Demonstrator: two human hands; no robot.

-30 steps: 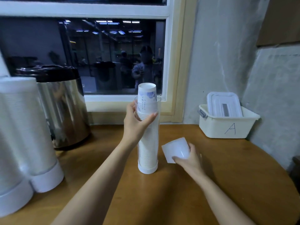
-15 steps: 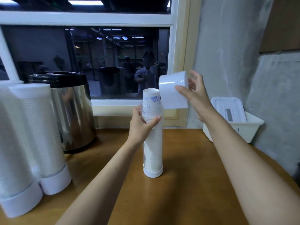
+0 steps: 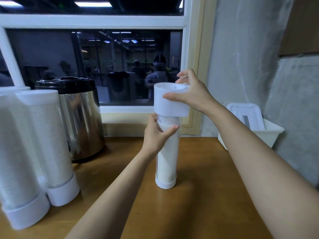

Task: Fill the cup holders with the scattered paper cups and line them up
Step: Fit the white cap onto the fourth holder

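Far left: front clear plastic cup holder (image 3: 15, 152) and rear clear plastic cup holder (image 3: 50, 135). Both are tall tubes on white end caps, packed with white cups, side by side, blurred. Behind them, left of centre: round stainless-steel urn with black lid (image 3: 81, 121), lid on, contents not visible.

Centre: upright clear cup holder with white base (image 3: 165, 182), holding a full stack of white paper cups (image 3: 167, 152). The top cup pokes above the tube rim. Left hand (image 3: 155, 137) is curled round the tube's top, thumb on one side, fingers on the other. Right hand (image 3: 193, 99) grips a white cylindrical plastic cap (image 3: 170, 104) by its top and side. The cap is over the top cup; can't tell if it's seated on the rim.

Right: white rectangular plastic bin (image 3: 271, 133) against the wall, with a white flat lid (image 3: 245, 112) tilted inside. The rest of its contents are hidden.

Surface: brown wooden table (image 3: 203, 195). Room: dark window with white frame (image 3: 103, 21) showing reflections, grey concrete wall (image 3: 241, 49), brown board (image 3: 305, 23) in the upper right corner.

Edges: the table's back edge meets the wall under the sill. Bare wood shows between the centre holder and the bin, and down to the lower frame edge between the forearms.
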